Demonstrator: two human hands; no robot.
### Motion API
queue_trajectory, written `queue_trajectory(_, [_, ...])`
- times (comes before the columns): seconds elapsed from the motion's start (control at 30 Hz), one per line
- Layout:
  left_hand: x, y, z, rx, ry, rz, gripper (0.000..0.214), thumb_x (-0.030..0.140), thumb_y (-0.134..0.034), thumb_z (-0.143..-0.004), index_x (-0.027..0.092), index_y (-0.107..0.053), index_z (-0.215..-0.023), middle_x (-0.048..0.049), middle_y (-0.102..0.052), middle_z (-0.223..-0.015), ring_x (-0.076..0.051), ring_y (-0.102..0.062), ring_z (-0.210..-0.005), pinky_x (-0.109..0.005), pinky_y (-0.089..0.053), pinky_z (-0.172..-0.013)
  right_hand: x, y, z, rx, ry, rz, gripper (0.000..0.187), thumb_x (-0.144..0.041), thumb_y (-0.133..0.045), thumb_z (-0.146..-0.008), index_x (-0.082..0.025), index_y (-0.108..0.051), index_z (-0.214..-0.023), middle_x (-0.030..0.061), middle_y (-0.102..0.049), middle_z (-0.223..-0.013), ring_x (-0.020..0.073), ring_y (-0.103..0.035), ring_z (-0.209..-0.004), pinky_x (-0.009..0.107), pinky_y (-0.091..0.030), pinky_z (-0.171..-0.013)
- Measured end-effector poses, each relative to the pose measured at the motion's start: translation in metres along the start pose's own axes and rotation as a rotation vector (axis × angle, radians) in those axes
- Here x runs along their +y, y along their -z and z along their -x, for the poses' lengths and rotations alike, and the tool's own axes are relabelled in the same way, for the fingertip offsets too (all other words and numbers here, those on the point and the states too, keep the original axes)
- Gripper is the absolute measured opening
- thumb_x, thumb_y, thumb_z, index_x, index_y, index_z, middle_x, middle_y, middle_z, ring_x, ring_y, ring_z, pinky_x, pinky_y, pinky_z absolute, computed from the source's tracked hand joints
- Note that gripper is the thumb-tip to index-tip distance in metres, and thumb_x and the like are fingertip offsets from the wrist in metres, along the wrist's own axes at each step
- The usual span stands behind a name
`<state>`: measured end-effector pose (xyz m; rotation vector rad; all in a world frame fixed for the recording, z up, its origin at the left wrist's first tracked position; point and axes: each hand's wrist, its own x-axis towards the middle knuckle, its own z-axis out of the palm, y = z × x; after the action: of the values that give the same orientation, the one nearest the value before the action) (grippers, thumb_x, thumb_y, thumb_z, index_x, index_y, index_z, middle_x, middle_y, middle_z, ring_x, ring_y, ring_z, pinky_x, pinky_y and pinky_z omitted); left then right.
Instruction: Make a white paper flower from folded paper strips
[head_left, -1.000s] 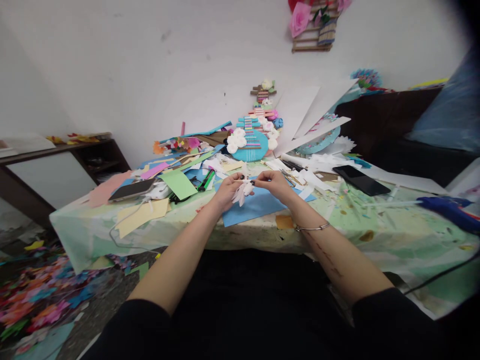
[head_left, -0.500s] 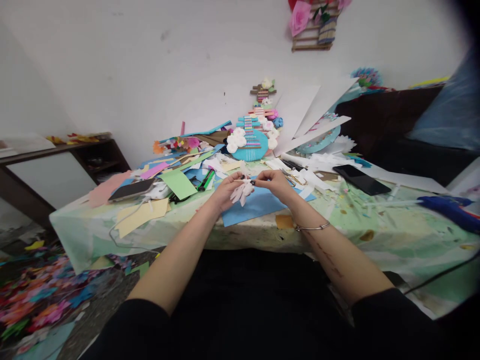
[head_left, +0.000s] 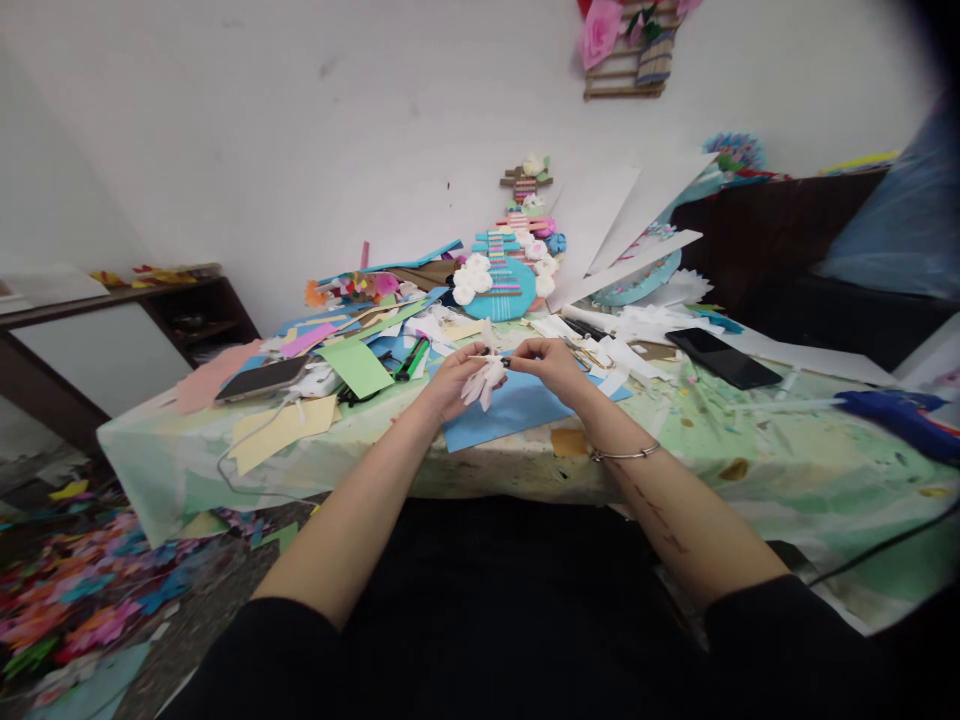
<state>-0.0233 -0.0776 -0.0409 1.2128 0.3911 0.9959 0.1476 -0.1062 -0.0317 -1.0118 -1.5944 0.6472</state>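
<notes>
Above a blue sheet of paper, my left hand is closed on a white paper flower, its narrow petals hanging downward. Close on its right, my right hand pinches with thumb and forefinger at the flower's edge. A tiny dark spot shows at those fingertips, too small to name. The fingers partly hide the flower's middle. Behind the hands stands a turquoise round craft piece with white paper flowers on it.
Paper scraps and a green sheet lie left, with a green cutter and a phone. A black phone and a blue glue gun lie right. A cable hangs over the table's front edge.
Almost nothing differs. Both hands stay in place at the white paper flower; its petals have shifted slightly.
</notes>
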Motion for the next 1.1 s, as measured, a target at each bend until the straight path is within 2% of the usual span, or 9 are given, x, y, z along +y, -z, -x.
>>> queue_trajectory(0.23, [-0.005,0.006,-0.005,0.028,-0.006,0.012,0.026,0.017,-0.069,-0.067,0.014,-0.052,-0.087,-0.0032,-0.065,-0.072,-0.016,-0.064,-0.058,-0.030,-0.051,-0.060,0.004,-0.001,-0.001,0.019,-0.016,0.002,0.031,-0.043,-0.072,-0.061,-0.014,-0.059,-0.060,-0.0037,-0.046,-0.053,0.0078,-0.034,-0.052,0.025,-0.026,-0.051])
queue_trajectory(0.57, [-0.008,0.007,-0.007,0.049,-0.025,0.028,0.029,0.019,-0.074,-0.063,0.011,-0.055,-0.084,-0.0035,-0.067,-0.068,-0.014,-0.062,-0.051,-0.027,-0.051,-0.054,0.007,-0.003,-0.003,0.094,-0.025,-0.045,0.030,-0.041,-0.074,-0.057,-0.014,-0.061,-0.059,-0.0023,-0.051,-0.054,0.0084,-0.038,-0.052,0.026,-0.028,-0.052])
queue_trajectory(0.83, [-0.007,0.003,-0.006,0.117,-0.008,-0.015,0.028,0.023,-0.073,-0.065,0.011,-0.056,-0.084,-0.0055,-0.067,-0.071,-0.015,-0.063,-0.056,-0.029,-0.051,-0.058,0.008,-0.004,-0.003,0.104,-0.016,-0.033,0.026,-0.037,-0.074,-0.059,-0.014,-0.062,-0.059,-0.0018,-0.053,-0.055,0.0085,-0.039,-0.053,0.025,-0.029,-0.052])
queue_trajectory(0.9, [-0.008,0.005,-0.006,0.124,-0.038,-0.043,0.031,0.025,-0.074,-0.064,0.012,-0.056,-0.085,-0.0051,-0.067,-0.072,-0.015,-0.063,-0.056,-0.027,-0.048,-0.056,0.010,-0.003,-0.004,0.109,0.002,-0.012,0.025,-0.037,-0.073,-0.060,-0.014,-0.062,-0.059,-0.0022,-0.052,-0.053,0.0083,-0.038,-0.052,0.025,-0.029,-0.052])
queue_trajectory(1.0, [-0.009,0.006,-0.005,0.147,-0.165,-0.117,0.040,0.024,-0.075,-0.062,0.016,-0.053,-0.094,-0.0001,-0.065,-0.068,-0.010,-0.057,-0.049,-0.021,-0.041,-0.049,0.014,-0.002,-0.005,0.136,0.007,0.031,0.025,-0.037,-0.072,-0.060,-0.014,-0.063,-0.059,-0.0026,-0.052,-0.052,0.0083,-0.038,-0.051,0.025,-0.029,-0.052])
queue_trajectory(1.1, [-0.009,0.006,-0.003,0.144,-0.254,-0.183,0.041,0.023,-0.073,-0.064,0.021,-0.051,-0.098,0.0020,-0.065,-0.068,-0.010,-0.055,-0.048,-0.020,-0.038,-0.048,0.015,-0.002,-0.006,0.158,-0.020,0.087,0.026,-0.039,-0.071,-0.061,-0.014,-0.063,-0.059,-0.0021,-0.052,-0.052,0.0086,-0.039,-0.051,0.025,-0.028,-0.051])
